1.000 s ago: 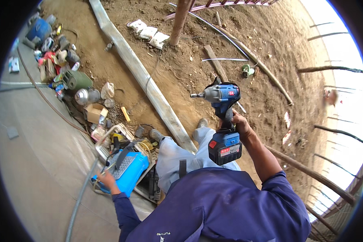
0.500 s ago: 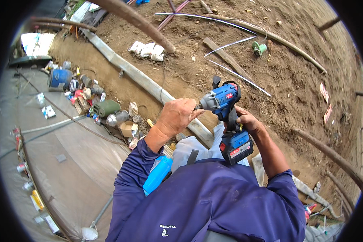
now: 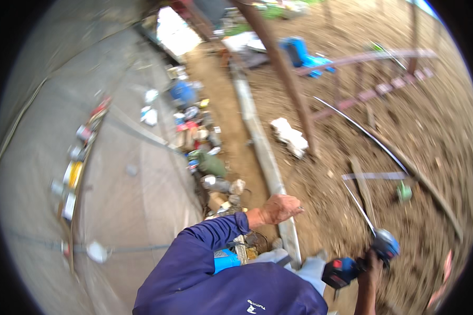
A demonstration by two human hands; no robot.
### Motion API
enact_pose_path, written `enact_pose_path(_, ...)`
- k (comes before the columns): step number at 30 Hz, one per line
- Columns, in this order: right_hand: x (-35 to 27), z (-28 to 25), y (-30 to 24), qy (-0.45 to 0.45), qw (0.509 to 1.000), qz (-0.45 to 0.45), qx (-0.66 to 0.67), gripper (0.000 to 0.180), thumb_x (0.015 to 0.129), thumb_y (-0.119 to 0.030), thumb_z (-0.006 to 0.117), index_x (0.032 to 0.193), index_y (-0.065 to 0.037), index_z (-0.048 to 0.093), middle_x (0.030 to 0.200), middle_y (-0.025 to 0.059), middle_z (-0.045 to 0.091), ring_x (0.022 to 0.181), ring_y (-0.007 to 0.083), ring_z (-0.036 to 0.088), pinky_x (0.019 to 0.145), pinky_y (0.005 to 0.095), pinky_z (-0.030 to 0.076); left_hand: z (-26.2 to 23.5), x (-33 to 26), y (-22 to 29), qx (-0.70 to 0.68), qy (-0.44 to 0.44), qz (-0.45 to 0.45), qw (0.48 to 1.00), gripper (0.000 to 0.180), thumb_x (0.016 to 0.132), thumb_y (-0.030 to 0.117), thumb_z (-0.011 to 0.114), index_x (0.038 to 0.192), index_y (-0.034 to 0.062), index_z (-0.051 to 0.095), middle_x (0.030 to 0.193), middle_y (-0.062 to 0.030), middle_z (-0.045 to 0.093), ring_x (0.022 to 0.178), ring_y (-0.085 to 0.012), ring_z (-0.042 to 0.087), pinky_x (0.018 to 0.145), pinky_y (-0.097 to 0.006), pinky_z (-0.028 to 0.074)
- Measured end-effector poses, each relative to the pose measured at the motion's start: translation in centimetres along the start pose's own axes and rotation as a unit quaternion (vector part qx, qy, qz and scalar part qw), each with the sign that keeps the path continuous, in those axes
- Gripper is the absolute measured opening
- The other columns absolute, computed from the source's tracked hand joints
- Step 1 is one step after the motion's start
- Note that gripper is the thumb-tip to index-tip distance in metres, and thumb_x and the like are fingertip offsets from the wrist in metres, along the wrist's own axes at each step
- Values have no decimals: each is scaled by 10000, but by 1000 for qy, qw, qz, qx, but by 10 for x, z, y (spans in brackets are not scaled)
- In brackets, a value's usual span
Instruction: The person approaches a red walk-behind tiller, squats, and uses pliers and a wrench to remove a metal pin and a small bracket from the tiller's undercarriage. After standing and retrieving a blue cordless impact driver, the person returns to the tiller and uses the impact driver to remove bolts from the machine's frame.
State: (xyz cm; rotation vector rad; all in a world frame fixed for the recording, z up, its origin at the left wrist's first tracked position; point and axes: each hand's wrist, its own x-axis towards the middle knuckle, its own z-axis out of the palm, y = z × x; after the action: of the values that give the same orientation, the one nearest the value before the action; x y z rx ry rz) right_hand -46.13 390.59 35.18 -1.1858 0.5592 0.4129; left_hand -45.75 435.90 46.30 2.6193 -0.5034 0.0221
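My right hand (image 3: 372,265) grips a blue cordless impact driver (image 3: 387,245) by its handle, low on the right. A dark battery pack (image 3: 337,273) forms its base. Motion smears the tool, so its nose is unclear. My left hand (image 3: 280,209) is closed, fingers curled in, above the long pale beam near the middle. Whatever it may hold is hidden or too small to name. The hands are well apart. A bright blue object (image 3: 226,261) shows at my left side beside my sleeve.
The pale beam (image 3: 257,139) runs away along the dirt path. Left of it lie a green canister (image 3: 211,164), a blue drum (image 3: 183,94) and mixed clutter beside a grey tarp (image 3: 142,194). On the soil stand a wooden post (image 3: 286,73), white bags (image 3: 290,137) and a small green object (image 3: 403,191).
My left hand has come off the driver's nose. My right hand has carried the driver down to the right. The view has swung leftward, and the picture is now blurred.
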Motion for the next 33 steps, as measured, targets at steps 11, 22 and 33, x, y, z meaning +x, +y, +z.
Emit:
enact_pose_path(11,53,223,1,-172,984,-40,-29,385,1020,-572,652,1202,-233,627,968,9,675,741,154,579,678,339,497,-221,-416,-10,88,359,-455,810,290,1059,255,531,947,-11,556,781,-273,590,768,-491,618,694,-539,464)
enact_pose_path(22,-19,485,189,-425,882,58,-194,504,1059,-567,613,1287,-120,651,1021,35,681,677,121,519,549,257,445,-460,-647,192,533,360,-562,520,208,956,187,718,1102,41,750,1013,-166,668,992,-378,650,844,-485,533)
enact_pose_path(33,-32,498,204,-362,903,132,-190,890,1013,-406,746,1661,-4,285,1616,255,445,1342,428,585,1040,576,571,-597,-711,209,478,-91,-776,402,231,869,306,744,918,82,769,870,-185,744,848,-405,719,734,-525,543)
